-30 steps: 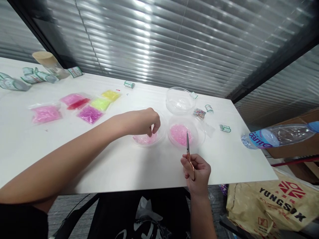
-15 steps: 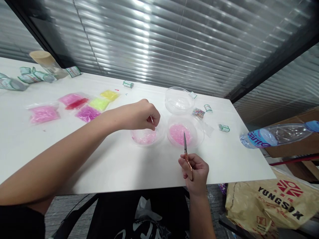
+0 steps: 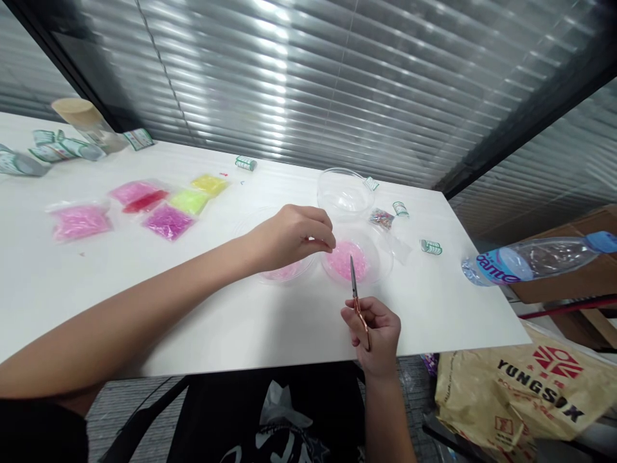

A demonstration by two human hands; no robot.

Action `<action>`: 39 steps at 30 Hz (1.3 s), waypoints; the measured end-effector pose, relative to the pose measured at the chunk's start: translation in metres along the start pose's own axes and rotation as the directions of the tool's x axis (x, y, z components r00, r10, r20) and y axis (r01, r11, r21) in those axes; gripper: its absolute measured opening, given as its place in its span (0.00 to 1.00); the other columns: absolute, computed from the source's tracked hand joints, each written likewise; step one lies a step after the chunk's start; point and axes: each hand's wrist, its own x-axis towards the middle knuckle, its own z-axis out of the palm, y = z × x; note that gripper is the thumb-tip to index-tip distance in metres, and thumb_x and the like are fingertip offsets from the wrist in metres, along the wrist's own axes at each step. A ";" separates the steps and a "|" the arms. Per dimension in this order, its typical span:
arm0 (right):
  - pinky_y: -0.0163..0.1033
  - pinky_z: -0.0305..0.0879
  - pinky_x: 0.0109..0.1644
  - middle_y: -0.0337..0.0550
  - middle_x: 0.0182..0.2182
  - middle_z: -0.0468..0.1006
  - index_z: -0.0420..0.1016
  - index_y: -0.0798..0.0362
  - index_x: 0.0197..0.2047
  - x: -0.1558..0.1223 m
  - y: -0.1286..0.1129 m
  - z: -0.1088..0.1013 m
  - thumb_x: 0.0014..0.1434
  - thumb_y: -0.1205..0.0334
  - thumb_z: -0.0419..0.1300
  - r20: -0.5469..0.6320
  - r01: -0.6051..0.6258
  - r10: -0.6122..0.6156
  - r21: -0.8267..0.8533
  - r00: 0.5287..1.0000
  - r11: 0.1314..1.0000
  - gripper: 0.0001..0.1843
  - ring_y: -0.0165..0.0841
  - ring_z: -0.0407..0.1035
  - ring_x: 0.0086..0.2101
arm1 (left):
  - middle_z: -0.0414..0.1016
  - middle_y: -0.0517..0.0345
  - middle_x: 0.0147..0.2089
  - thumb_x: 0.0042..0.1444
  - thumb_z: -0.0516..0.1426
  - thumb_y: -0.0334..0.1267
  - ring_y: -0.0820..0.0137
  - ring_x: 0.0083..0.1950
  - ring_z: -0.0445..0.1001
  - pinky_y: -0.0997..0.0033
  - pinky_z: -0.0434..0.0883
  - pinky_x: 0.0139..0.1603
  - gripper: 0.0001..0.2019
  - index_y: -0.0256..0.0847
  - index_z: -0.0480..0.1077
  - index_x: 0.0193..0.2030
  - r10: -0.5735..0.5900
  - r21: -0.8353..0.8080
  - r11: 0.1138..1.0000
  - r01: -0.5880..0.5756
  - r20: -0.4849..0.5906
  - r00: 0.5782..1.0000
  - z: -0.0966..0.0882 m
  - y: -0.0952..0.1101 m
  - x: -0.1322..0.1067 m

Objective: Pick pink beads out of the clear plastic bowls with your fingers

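My left hand [image 3: 294,235] hovers over the white table [image 3: 202,308], fingers pinched together on something too small to name, just left of a clear bowl of bright pink beads [image 3: 354,260]. Under that hand sits a second clear bowl with pale pink beads [image 3: 284,272]. My right hand [image 3: 373,334] rests near the table's front edge, closed on small rose-gold scissors [image 3: 355,289] whose closed blades point up toward the bright pink bowl.
An empty clear bowl [image 3: 343,193] stands behind the two bowls. Several bags of pink, red, green and yellow beads [image 3: 164,206] lie at the left. A water bottle [image 3: 525,260] lies at the right edge, a printed bag [image 3: 525,392] below it.
My left hand has lifted out of the pale pink bowl and moved right toward the bright pink bowl, fingers pinched. The right hand with the scissors has hardly moved.
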 end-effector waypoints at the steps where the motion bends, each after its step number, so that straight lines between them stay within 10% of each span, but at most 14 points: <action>1: 0.26 0.47 0.11 0.29 0.10 0.62 0.77 0.56 0.26 0.000 0.000 0.000 0.43 0.54 0.72 0.000 -0.001 0.001 -0.001 1.000 1.000 0.15 0.20 0.52 0.10 | 0.77 0.54 0.34 0.56 0.59 0.30 0.74 0.33 0.76 0.78 0.71 0.33 0.06 0.38 0.78 0.31 -0.001 0.005 1.000 0.001 0.004 1.000 0.001 0.000 -0.001; 20: 0.25 0.46 0.12 0.29 0.10 0.62 0.77 0.55 0.26 -0.001 0.000 0.001 0.43 0.57 0.72 0.023 0.016 -0.016 0.019 1.000 1.000 0.12 0.20 0.52 0.10 | 0.82 0.62 0.34 0.57 0.60 0.33 0.74 0.34 0.79 0.78 0.73 0.38 0.07 0.40 0.77 0.42 -0.190 0.020 0.982 0.189 0.042 0.981 0.004 0.004 -0.001; 30: 0.28 0.54 0.17 0.29 0.14 0.63 0.77 0.54 0.27 -0.005 -0.002 -0.004 0.41 0.64 0.72 0.147 0.155 -0.155 0.011 0.977 0.988 0.10 0.21 0.53 0.15 | 0.76 0.50 0.43 0.59 0.58 0.34 0.72 0.40 0.76 0.75 0.71 0.40 0.06 0.37 0.76 0.41 0.047 -0.118 0.993 -0.021 0.222 0.974 -0.006 0.005 0.001; 39: 0.36 0.68 0.27 0.28 0.13 0.60 0.74 0.52 0.22 -0.005 -0.005 -0.003 0.39 0.63 0.73 0.197 0.214 -0.206 -0.019 0.959 0.977 0.11 0.24 0.54 0.16 | 0.73 0.51 0.50 0.58 0.59 0.35 0.70 0.43 0.74 0.73 0.70 0.45 0.06 0.41 0.76 0.42 0.028 -0.092 0.996 0.003 0.338 0.941 -0.005 0.012 -0.001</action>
